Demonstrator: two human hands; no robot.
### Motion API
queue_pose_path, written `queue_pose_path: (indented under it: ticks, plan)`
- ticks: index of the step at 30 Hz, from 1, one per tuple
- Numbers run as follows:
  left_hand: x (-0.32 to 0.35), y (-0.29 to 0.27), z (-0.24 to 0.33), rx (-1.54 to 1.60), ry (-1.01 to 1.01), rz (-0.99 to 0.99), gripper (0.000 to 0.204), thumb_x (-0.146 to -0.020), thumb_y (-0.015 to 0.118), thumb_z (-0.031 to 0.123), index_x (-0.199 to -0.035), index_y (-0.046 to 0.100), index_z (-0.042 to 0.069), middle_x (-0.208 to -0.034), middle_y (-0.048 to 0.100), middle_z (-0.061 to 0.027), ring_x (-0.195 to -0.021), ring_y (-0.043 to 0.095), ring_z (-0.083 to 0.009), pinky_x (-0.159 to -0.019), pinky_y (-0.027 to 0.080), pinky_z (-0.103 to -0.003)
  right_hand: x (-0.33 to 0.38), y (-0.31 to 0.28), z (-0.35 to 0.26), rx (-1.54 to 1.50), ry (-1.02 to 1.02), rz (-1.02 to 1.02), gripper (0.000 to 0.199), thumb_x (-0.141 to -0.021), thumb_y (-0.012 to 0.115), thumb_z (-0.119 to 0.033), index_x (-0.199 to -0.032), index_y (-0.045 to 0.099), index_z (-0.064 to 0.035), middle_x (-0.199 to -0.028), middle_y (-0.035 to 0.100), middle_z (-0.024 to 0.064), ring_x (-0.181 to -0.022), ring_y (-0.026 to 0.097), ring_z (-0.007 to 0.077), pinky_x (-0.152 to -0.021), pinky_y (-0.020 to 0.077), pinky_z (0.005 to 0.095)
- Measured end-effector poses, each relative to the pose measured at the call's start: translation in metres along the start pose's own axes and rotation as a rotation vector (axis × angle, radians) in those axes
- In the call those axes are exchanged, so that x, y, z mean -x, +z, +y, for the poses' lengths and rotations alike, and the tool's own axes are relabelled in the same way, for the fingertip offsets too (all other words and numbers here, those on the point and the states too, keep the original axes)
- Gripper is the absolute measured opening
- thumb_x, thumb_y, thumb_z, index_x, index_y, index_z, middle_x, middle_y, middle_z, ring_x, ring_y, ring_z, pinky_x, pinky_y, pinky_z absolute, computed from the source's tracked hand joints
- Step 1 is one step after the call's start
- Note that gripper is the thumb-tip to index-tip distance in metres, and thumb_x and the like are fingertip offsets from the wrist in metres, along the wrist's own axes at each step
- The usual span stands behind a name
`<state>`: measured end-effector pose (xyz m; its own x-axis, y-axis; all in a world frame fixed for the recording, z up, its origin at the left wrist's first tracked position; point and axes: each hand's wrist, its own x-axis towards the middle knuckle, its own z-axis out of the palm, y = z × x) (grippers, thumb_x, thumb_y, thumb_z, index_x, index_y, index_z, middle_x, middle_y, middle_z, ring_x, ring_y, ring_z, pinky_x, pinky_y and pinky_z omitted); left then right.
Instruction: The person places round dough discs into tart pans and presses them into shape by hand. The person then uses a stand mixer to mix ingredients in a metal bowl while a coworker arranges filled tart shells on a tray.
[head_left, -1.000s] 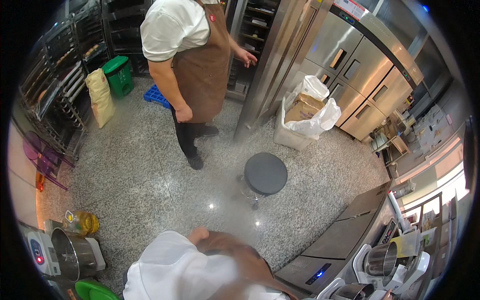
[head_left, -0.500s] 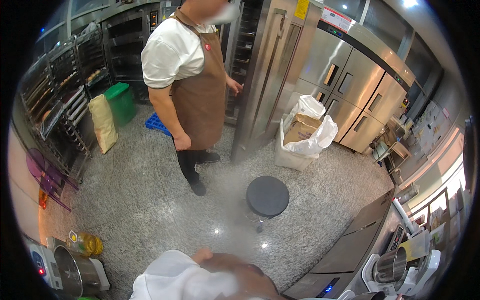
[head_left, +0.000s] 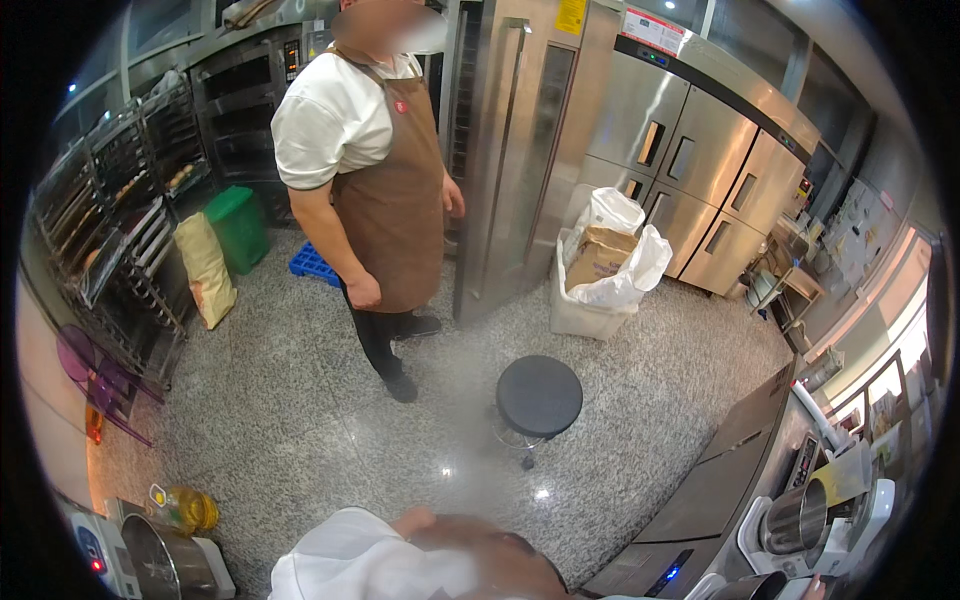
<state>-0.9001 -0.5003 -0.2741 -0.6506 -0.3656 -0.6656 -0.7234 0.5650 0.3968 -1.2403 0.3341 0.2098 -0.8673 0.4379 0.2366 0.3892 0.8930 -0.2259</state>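
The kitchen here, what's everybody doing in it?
Not much handling right now. A person in a brown apron stands on the speckled floor beside a tall steel oven, arms down, hands empty. A round black stool stands alone nearby. The camera wearer's white sleeve shows at the bottom edge; whether those hands hold anything cannot be told. A metal bowl and an oil bottle are at lower left.
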Motion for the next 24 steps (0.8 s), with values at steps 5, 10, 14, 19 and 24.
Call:
queue_pose_path:
  ticks: [5, 10, 14, 19, 24]
  plan:
    - [0.007, -0.012, 0.0, -0.042, 0.105, -0.126, 0.046, -0.089, 0.05, 0.038, -0.105, 0.072, 0.001, -0.116, 0.067, -0.0248, -0.109, 0.063, -0.041, -0.096, 0.049, -0.047, -0.004, 0.001, 0.008, 0.007, 0.001, 0.013, 0.058, -0.1, 0.05, -0.046, -0.122, 0.06, 0.0067, -0.121, 0.062, 0.027, -0.113, 0.058, 0.0383, -0.098, 0.0423, 0.043]
    - [0.006, -0.014, 0.0, -0.106, 0.132, -0.15, 0.049, -0.089, 0.049, 0.042, -0.099, 0.073, 0.0, -0.108, 0.068, -0.0264, -0.107, 0.064, -0.0418, -0.093, 0.05, -0.048, 0.0, 0.0, 0.023, -0.002, 0.003, 0.022, 0.058, -0.1, 0.05, -0.046, -0.121, 0.06, 0.0067, -0.121, 0.062, 0.0272, -0.112, 0.058, 0.0385, -0.097, 0.0426, 0.0433]
    - [-0.008, -0.01, -0.007, -0.122, 0.15, -0.126, 0.051, -0.088, 0.049, 0.044, -0.095, 0.074, 0.0, -0.106, 0.068, -0.0272, -0.106, 0.064, -0.0422, -0.092, 0.05, -0.049, 0.002, -0.001, 0.04, -0.007, -0.002, 0.024, 0.058, -0.099, 0.05, -0.047, -0.121, 0.06, 0.0066, -0.12, 0.062, 0.0273, -0.112, 0.058, 0.0387, -0.097, 0.0428, 0.0435]
    - [-0.01, 0.002, -0.02, -0.084, 0.133, -0.174, 0.045, -0.087, 0.05, 0.04, -0.098, 0.074, 0.003, -0.109, 0.068, -0.025, -0.103, 0.065, -0.0423, -0.09, 0.05, -0.049, 0.007, -0.003, 0.05, -0.108, -0.092, 0.081, 0.062, -0.099, 0.05, -0.051, -0.113, 0.062, 0.0078, -0.107, 0.063, 0.0306, -0.103, 0.059, 0.0435, -0.091, 0.0444, 0.0454]
    - [-0.01, -0.01, 0.001, -0.182, 0.043, -0.173, 0.045, -0.09, 0.052, 0.038, -0.114, 0.071, 0.005, -0.122, 0.064, -0.023, -0.116, 0.06, -0.0422, -0.099, 0.047, -0.047, 0.004, 0.008, 0.049, -0.062, -0.114, 0.167, 0.063, -0.099, 0.049, -0.053, -0.105, 0.062, 0.0086, -0.102, 0.063, 0.0321, -0.098, 0.059, 0.0463, -0.086, 0.045, 0.0476]
